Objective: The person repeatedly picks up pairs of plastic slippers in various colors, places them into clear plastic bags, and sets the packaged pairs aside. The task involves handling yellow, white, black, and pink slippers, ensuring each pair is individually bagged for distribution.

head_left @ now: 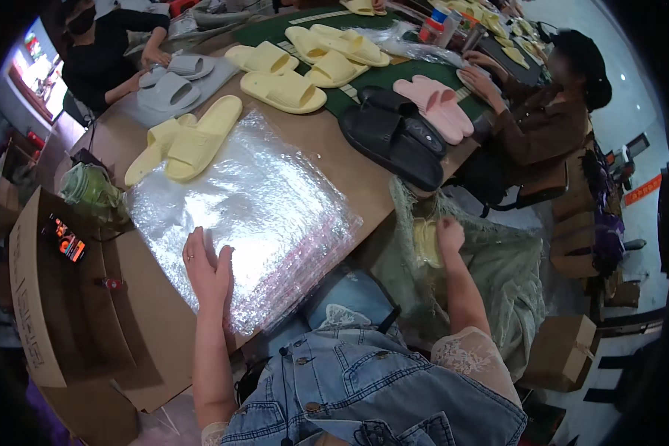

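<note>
The left hand (209,271) lies flat and open, fingers spread, on the near edge of a stack of clear plastic bags (238,215) that covers the middle of the brown desk (334,149). The right hand (449,234) is lower right of centre, off the desk edge, closed into a fist that grips a pale yellow slipper (427,244) inside a greenish mesh sack (498,275) hanging beside the desk. Just beyond the bags, toward the upper left of the frame, a pair of pale yellow slippers (186,141) lies side by side, touching the stack's far edge. Further up sit grey slippers (169,83), more yellow pairs (305,63), a pink pair (435,104) and a black pair (394,134), partly on a green mat (401,74). At the left edge stands an open cardboard box (67,297) with a phone (67,238) resting on its flap. Two other people sit at the desk, one upper left, one upper right, each with hands near slippers.
</note>
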### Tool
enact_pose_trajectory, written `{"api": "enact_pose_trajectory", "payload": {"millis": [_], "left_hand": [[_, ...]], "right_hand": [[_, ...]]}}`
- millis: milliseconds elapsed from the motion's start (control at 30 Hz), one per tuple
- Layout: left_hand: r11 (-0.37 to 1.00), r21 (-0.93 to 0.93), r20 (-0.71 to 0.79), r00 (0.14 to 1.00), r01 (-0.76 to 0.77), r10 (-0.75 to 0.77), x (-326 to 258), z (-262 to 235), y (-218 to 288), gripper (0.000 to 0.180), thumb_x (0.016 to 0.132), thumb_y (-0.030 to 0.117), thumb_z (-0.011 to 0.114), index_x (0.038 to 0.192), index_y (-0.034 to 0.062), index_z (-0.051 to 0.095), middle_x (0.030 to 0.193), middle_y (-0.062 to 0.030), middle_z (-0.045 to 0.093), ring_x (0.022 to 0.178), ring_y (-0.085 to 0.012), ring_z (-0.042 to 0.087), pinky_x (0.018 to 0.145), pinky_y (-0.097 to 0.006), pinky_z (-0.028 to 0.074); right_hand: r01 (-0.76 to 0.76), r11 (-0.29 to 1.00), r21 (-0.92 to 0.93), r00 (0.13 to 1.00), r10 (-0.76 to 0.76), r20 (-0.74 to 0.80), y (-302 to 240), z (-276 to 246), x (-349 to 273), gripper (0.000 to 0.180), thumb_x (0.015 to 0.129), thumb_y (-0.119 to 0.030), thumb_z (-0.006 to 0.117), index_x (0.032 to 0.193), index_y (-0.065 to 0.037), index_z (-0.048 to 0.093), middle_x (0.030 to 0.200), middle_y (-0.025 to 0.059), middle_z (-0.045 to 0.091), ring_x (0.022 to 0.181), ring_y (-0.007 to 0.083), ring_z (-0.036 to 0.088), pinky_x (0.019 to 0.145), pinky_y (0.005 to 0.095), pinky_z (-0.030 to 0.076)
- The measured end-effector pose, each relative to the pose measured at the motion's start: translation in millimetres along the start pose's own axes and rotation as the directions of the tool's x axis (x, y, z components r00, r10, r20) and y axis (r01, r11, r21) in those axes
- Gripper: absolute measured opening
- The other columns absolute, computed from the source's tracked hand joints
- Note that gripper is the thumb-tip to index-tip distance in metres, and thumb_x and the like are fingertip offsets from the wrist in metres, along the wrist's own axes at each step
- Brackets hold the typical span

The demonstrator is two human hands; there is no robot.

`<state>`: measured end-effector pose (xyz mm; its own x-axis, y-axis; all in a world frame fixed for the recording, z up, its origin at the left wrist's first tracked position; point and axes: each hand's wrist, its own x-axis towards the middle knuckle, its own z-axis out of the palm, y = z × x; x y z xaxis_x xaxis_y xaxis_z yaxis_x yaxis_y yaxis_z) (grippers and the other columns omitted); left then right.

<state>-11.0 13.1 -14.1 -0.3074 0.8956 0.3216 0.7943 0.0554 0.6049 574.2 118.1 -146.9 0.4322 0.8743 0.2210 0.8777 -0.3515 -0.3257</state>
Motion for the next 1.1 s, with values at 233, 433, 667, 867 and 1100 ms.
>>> {"api": "enact_pose_trajectory", "payload": {"millis": [233,433,667,867,1100], "left_hand": [[0.999,0.032,-0.033,0.999,-0.037,0.038,-3,3,-9,0.066,0.085,0.023,0.073,0.141,-0.0028,0.048,0.138,-0.0248,0.053,0.131,-0.041,0.044,0.111,-0.048,0.034],[0.997,0.058,-0.079,0.996,-0.045,0.049,-3,4,-4,0.068,0.083,0.024,0.074,0.139,-0.0038,0.048,0.135,-0.0287,0.054,0.128,-0.0453,0.047,0.111,-0.051,0.034],[0.999,0.006,-0.07,0.997,-0.043,0.043,1,3,0,0.068,0.083,0.029,0.073,0.137,-0.0035,0.048,0.134,-0.0287,0.054,0.129,-0.0459,0.046,0.111,-0.051,0.035],[1.0,0.011,-0.084,0.996,-0.018,0.018,-2,3,-2,0.068,0.084,0.032,0.073,0.137,-0.0025,0.049,0.138,-0.0253,0.053,0.131,-0.0452,0.044,0.112,-0.051,0.034],[1.0,-0.003,-0.052,0.998,0.016,-0.017,-2,0,2,0.066,0.085,0.032,0.072,0.137,-0.002,0.049,0.141,-0.0251,0.051,0.134,-0.044,0.042,0.114,-0.05,0.033]], "right_hand": [[0.304,0.781,0.546,0.916,-0.082,-0.393,-110,-94,50,0.018,0.09,-0.005,0.061,0.107,-0.002,0.065,0.09,0.0117,0.061,0.078,0.0289,0.06,0.075,0.0384,0.049],[0.59,0.783,0.196,0.785,-0.499,-0.368,-194,-85,102,0.032,0.09,-0.013,0.064,0.121,-0.003,0.063,0.113,0.0155,0.064,0.108,0.0336,0.06,0.094,0.044,0.048],[0.488,0.871,0.057,0.869,-0.477,-0.133,-223,-2,157,0.034,0.091,-0.019,0.062,0.119,0.0,0.066,0.124,0.0199,0.064,0.111,0.0419,0.06,0.097,0.0477,0.047],[0.596,0.801,0.055,0.799,-0.584,-0.143,-242,-36,107,0.025,0.089,-0.017,0.064,0.107,0.0,0.069,0.11,0.0157,0.065,0.104,0.0379,0.059,0.09,0.0463,0.049],[0.584,0.699,0.413,0.796,-0.594,-0.121,-241,-82,27,0.023,0.079,-0.002,0.063,0.101,0.003,0.064,0.106,0.0166,0.063,0.104,0.0382,0.06,0.09,0.0423,0.048]]}}
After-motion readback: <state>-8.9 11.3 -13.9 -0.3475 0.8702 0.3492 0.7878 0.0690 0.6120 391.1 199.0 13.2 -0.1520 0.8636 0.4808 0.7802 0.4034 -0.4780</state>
